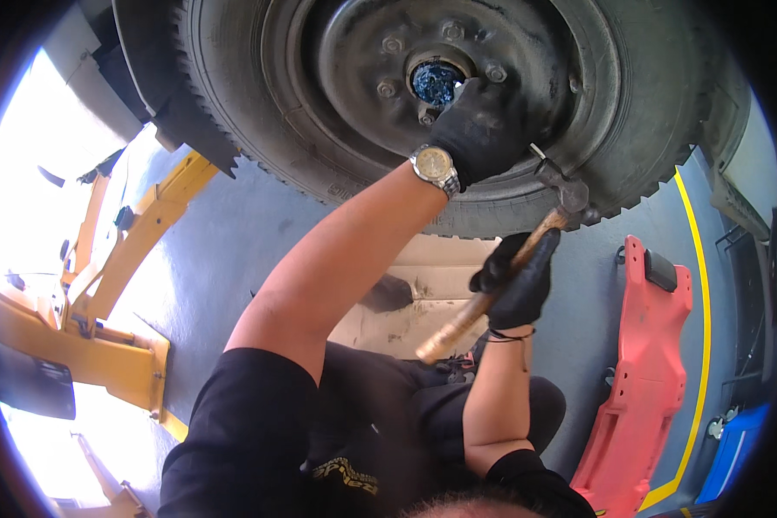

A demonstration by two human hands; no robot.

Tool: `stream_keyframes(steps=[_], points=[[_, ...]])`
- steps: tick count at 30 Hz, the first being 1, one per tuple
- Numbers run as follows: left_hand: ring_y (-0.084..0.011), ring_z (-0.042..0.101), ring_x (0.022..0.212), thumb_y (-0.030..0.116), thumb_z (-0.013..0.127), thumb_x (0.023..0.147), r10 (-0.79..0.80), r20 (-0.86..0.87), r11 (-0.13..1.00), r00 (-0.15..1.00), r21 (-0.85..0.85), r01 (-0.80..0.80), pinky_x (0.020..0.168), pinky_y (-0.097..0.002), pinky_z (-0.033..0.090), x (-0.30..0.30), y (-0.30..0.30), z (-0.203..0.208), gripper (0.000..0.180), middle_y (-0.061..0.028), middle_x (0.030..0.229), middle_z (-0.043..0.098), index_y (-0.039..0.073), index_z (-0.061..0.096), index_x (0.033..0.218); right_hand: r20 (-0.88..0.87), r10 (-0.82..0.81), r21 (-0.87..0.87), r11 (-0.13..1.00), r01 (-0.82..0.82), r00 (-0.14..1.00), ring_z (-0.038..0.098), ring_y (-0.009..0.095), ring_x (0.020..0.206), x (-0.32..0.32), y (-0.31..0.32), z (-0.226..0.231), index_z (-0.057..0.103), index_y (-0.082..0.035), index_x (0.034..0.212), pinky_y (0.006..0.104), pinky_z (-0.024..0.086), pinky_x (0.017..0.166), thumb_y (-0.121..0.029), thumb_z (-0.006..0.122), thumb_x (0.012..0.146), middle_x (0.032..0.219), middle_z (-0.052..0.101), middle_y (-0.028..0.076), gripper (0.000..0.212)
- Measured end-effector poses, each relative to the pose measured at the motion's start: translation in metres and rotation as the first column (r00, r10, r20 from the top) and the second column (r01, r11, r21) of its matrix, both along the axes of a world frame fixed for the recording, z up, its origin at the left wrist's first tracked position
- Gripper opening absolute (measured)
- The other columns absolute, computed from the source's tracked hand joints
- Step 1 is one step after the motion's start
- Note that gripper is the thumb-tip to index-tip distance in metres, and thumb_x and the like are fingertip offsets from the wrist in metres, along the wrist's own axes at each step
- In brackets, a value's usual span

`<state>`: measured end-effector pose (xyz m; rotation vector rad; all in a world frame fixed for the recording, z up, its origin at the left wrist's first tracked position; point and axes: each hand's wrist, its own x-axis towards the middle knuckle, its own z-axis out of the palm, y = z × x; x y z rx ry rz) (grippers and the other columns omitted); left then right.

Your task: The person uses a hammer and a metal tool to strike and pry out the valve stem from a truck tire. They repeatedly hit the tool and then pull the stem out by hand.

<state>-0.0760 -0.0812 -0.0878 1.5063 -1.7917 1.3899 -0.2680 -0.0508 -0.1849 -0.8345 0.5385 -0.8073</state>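
A large black tire (656, 95) on a dark steel wheel (354, 52) fills the top of the view. At its center, the hub opening (438, 82) is filled with dark blue grease. My left hand (483, 129), in a black glove with a watch at the wrist, is closed against the hub's right side. A slim metal tool (537, 151) sticks out past that hand; its kind is hidden by the glove. My gloved right hand (520, 281) grips the wooden handle of a hammer (570, 197). The hammer head is just below the tool's outer end, apart from it.
Several lug nuts (452, 31) ring the hub. A yellow lift arm (147, 233) stands on the left. On the right lies a red creeper (643, 371) beside a yellow floor line (704, 285). A stained cardboard sheet (432, 285) lies beneath the wheel, and a blue box (738, 449) sits far right.
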Motion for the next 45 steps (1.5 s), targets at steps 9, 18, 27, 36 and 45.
stream_keyframes(steps=[9, 18, 27, 36, 45], points=[[-0.0241, 0.061, 0.071, 0.033, 0.072, 0.085, -0.153, -0.363, 0.961, 0.919, 0.162, 0.224, 0.072, -0.0395, 0.047, -0.085, 0.077, -0.080, 0.019, -0.0026, 0.073, 0.060, 0.017, 0.069, 0.075, 0.032, -0.569, -0.111, 0.815, 0.569, 0.822, 0.052, 0.022, 0.054, -0.057, -0.036, -0.045, 0.055, -0.006, 0.090, 0.0406, 0.054, 0.058, -0.074, 0.040, 0.100, 0.064, 0.049, 0.005, 0.070], [-0.0299, 0.071, 0.083, 0.034, 0.062, 0.092, 0.459, -0.604, 0.700, 0.652, 0.697, 0.153, 0.081, -0.0470, 0.053, -0.011, 0.182, -0.316, 0.022, -0.0057, 0.086, 0.074, 0.019, 0.077, 0.088, -0.297, -0.412, 0.139, 0.874, 0.465, 0.862, 0.061, 0.023, 0.064, -0.064, -0.103, -0.195, 0.056, -0.005, 0.097, 0.0435, 0.059, 0.067, -0.030, 0.060, 0.098, 0.074, 0.057, 0.006, 0.025], [-0.0147, 0.055, 0.057, 0.039, 0.056, 0.106, 0.322, -0.865, 0.945, -0.384, 0.274, 0.177, 0.056, -0.0290, 0.048, 0.076, 0.208, -0.274, 0.041, -0.0018, 0.071, 0.057, 0.004, 0.074, 0.115, -0.904, -0.347, -0.356, 0.935, 0.011, 0.252, 0.072, 0.039, 0.084, 0.039, -0.066, -0.298, 0.059, -0.001, 0.110, 0.0526, 0.058, 0.079, -0.037, 0.059, 0.098, 0.098, 0.071, 0.025, 0.039], [-0.0086, 0.056, 0.074, 0.033, 0.064, 0.099, -0.015, -0.758, 0.991, -0.653, -0.097, 0.090, 0.069, -0.0275, 0.045, 0.085, 0.221, -0.269, 0.032, 0.0005, 0.082, 0.060, 0.005, 0.078, 0.106, -0.787, -0.321, -0.610, 0.278, -0.742, 0.526, 0.060, 0.039, 0.120, 0.123, 0.029, -0.322, 0.061, -0.007, 0.134, 0.0498, 0.045, 0.106, -0.045, 0.065, 0.093, 0.126, 0.064, 0.020, 0.056], [-0.0099, 0.052, 0.050, 0.026, 0.065, 0.099, 0.059, -0.810, 0.997, -0.583, 0.018, 0.077, 0.046, -0.0272, 0.041, 0.089, 0.229, -0.252, 0.027, 0.0005, 0.064, 0.054, 0.002, 0.074, 0.106, -0.437, 0.295, -0.361, 0.808, -0.466, 0.850, 0.066, 0.023, 0.116, 0.113, 0.013, -0.345, 0.064, 0.002, 0.128, 0.0324, 0.050, 0.101, -0.030, 0.056, 0.102, 0.129, 0.068, 0.016, 0.042]])
